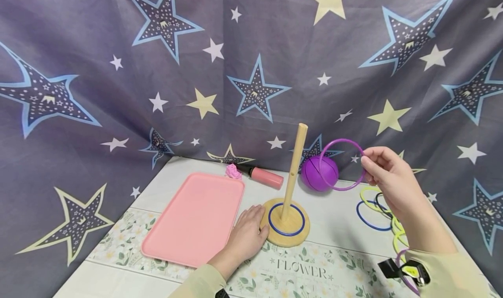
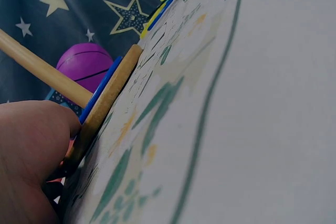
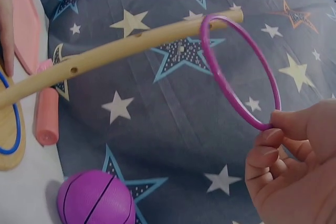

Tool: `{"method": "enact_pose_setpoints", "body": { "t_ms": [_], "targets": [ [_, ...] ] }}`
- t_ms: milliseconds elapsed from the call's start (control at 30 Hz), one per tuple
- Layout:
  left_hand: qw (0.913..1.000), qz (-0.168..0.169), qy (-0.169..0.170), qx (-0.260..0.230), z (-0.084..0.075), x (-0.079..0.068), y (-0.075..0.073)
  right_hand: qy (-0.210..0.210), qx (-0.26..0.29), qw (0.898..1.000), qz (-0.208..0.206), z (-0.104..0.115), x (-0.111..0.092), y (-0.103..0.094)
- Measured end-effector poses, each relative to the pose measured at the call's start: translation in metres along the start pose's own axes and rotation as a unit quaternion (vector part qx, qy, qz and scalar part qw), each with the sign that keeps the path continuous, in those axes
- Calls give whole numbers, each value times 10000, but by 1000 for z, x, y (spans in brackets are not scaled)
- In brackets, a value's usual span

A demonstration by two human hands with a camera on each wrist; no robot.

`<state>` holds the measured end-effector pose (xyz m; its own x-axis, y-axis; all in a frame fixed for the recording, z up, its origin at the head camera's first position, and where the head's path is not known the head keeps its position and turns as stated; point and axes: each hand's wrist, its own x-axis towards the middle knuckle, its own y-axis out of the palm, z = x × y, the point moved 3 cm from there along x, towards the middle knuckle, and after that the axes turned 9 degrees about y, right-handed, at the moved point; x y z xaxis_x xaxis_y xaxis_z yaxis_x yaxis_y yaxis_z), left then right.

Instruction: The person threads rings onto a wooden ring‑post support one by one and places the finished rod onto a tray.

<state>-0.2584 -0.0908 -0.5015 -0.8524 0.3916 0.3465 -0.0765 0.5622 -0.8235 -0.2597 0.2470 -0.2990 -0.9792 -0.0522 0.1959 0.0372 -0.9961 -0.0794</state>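
My right hand (image 1: 387, 171) pinches a purple ring (image 1: 342, 140) by its edge, between thumb and fingertips, raised above the table. In the right wrist view the ring (image 3: 239, 106) overlaps the upper end of a wooden post (image 3: 121, 48). That post (image 1: 295, 167) stands on a round wooden base (image 1: 267, 210), and a blue ring (image 1: 286, 234) lies flat around its foot. My left hand (image 1: 248, 230) lies at the left edge of the base with fingers extended. In the left wrist view, the thumb side of the hand (image 2: 31, 150) is against the rim of the base (image 2: 110, 87).
A pink tray (image 1: 194, 219) lies left of the base. Behind are a pink pump (image 1: 267, 178), a small pink object (image 1: 233, 171) and a purple ball (image 1: 314, 175). Several rings, including a blue ring (image 1: 369, 223), lie at the right under my right arm. A star-patterned curtain (image 1: 220, 136) backs the table.
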Motion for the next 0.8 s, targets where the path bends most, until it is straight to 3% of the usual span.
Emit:
{"method": "enact_pose_setpoints", "body": {
  "t_ms": [300, 800],
  "targets": [
    [10000, 13, -13, 4, -1, -1, 0, -299, 179, 9994, 52, 19, 12, 24],
    [10000, 9, -13, 29, 0, 0, 1, -476, 229, 9983, -225, 40, 20, 53]
  ]
}}
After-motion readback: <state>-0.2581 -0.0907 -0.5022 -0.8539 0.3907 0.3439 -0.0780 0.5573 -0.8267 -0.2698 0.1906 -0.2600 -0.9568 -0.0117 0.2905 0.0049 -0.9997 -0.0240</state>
